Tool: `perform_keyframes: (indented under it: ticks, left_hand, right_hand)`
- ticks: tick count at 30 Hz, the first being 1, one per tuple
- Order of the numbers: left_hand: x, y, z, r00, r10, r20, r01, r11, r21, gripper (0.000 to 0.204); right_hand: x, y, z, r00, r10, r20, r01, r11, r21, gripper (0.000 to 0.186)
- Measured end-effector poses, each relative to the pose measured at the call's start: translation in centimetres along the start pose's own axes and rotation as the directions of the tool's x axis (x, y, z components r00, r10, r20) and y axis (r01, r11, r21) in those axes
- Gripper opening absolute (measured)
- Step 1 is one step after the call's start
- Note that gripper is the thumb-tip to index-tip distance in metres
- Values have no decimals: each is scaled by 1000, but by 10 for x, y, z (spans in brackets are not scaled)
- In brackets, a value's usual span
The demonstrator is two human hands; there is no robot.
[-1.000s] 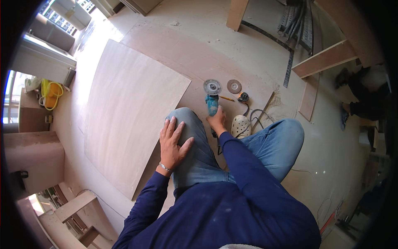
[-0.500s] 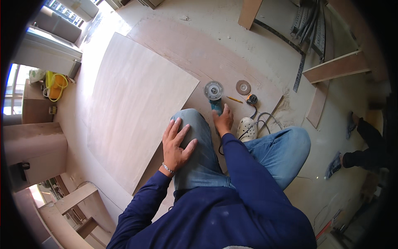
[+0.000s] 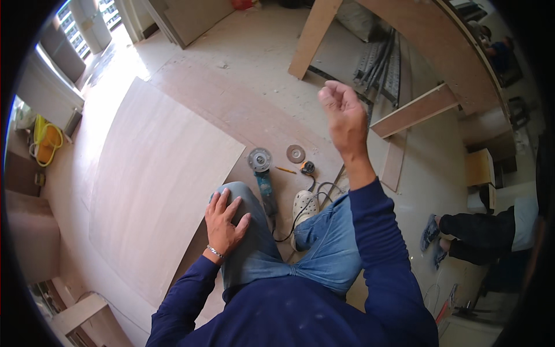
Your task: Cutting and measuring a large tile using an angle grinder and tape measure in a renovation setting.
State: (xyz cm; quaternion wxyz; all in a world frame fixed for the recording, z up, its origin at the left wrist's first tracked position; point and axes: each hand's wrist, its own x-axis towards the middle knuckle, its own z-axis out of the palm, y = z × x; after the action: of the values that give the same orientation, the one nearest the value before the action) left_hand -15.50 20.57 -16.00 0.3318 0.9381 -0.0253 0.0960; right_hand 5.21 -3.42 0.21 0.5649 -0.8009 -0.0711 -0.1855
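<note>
Teal angle grinder with a round grey disc [image 3: 265, 186] lay on a thin reddish-brown board [image 3: 231, 98] on the floor, its disc end pointing away from the person, between the bent left knee and a cream perforated clog [image 3: 303, 203]. Left hand [image 3: 225, 224] rested palm down on the knee of the faded blue jeans [image 3: 251, 248], fingers spread and gripping nothing. Right hand [image 3: 347, 118] was raised, well apart from the grinder, its fingers half curled; whether anything sat inside the curl, I could not tell. Just right of the grinder's disc lay a flat brown abrasive wheel [image 3: 296, 153], a short orange-yellow pencil [image 3: 285, 170] and a compact orange-and-black tape measure [image 3: 307, 168]. Left of the grinder spread a large pale wooden panel [image 3: 165, 185]. Far to the right showed a co-worker's dark-trousered legs [image 3: 480, 231].
</note>
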Motion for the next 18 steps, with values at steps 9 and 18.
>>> perform_keyframes:
  ticks: [9,18]
  left_hand:
    - [42,1,20,971,-36,237,14,995,94,45]
    - [66,68,25,914,-136,381,88,986,141,43]
  right_hand:
    - [-79,19,56,901,81,427,-49,995,-84,38]
    - [-26,48,107,752,185,633,-167,982,-88,41]
